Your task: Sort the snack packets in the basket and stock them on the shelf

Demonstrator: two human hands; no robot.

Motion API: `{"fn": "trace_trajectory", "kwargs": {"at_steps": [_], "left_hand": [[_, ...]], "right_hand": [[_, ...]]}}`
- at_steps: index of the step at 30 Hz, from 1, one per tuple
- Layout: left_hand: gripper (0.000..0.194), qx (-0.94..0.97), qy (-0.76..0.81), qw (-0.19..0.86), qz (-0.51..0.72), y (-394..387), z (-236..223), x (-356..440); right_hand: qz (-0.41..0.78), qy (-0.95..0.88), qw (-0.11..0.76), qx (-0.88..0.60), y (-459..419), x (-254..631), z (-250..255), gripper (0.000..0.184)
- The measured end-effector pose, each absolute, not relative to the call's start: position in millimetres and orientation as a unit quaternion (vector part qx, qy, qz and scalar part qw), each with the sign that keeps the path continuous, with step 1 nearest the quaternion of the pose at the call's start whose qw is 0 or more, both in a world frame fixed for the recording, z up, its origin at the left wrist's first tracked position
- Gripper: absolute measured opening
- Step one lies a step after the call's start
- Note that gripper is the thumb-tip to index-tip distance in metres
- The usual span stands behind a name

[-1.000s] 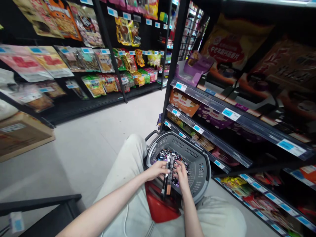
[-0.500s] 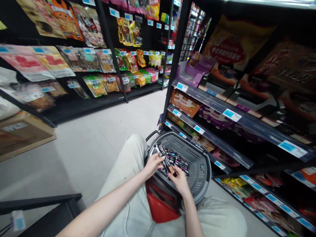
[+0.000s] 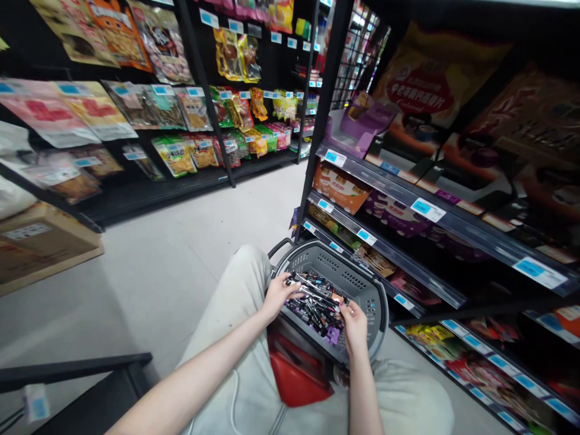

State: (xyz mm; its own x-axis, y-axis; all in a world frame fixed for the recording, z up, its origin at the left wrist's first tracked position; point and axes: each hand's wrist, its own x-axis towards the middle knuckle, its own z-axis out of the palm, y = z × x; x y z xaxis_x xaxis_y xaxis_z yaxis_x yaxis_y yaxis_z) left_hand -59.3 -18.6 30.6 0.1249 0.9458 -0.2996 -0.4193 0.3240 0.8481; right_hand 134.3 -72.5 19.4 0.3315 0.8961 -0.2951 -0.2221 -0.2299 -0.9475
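Observation:
A grey plastic shopping basket (image 3: pixel 348 266) sits between my knees, with many slim black packets (image 3: pixel 312 311) and a few purple pieces (image 3: pixel 333 334) inside. Over this pile a long, thin, shiny black packet (image 3: pixel 317 293) is stretched between my hands; it may be more than one piece. My left hand (image 3: pixel 278 295) pinches its left end near the basket's left rim. At the other end, by an orange-brown patch, my right hand (image 3: pixel 356 321) closes thumb and fingers on it. Print on the packet is too small to read.
Shelves with boxes and bags (image 3: pixel 399 181) rise close on the right. Snack racks (image 3: pixel 163 109) stand across the floor. A cardboard box (image 3: pixel 45 248) lies at left, a black frame (image 3: pixel 81 371) at lower left. A red part (image 3: pixel 296 374) hangs below the basket's near side.
My right hand has moved right and slightly down, away from my left. The packet now lies flatter across the basket, and more of the pile shows, including purple pieces.

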Motion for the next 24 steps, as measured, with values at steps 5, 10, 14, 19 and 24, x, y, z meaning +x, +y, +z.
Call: {"fn": "trace_trajectory", "kwargs": {"at_steps": [5, 10, 14, 19, 24], "left_hand": [[0.034, 0.373, 0.464, 0.714, 0.369, -22.2, 24.0, -54.7], [0.033, 0.363, 0.469, 0.731, 0.339, -24.6, 25.2, -52.5], [0.033, 0.359, 0.455, 0.732, 0.358, -22.3, 26.7, -54.3], [0.04, 0.397, 0.427, 0.759, 0.291, -22.3, 24.7, -61.4], [0.028, 0.487, 0.394, 0.75, 0.211, -24.4, 24.6, -65.7]], "right_hand": [[0.509, -0.266, 0.516, -0.635, -75.4, 160.5, 20.7, 0.034], [0.588, -0.252, 0.461, -0.615, -83.1, 174.9, 23.8, 0.03], [0.601, -0.264, 0.46, -0.598, -84.4, 176.9, 26.1, 0.031], [0.579, -0.285, 0.49, -0.586, -83.2, 176.6, 28.3, 0.029], [0.565, -0.276, 0.512, -0.585, -84.5, 178.8, 30.3, 0.028]]}}
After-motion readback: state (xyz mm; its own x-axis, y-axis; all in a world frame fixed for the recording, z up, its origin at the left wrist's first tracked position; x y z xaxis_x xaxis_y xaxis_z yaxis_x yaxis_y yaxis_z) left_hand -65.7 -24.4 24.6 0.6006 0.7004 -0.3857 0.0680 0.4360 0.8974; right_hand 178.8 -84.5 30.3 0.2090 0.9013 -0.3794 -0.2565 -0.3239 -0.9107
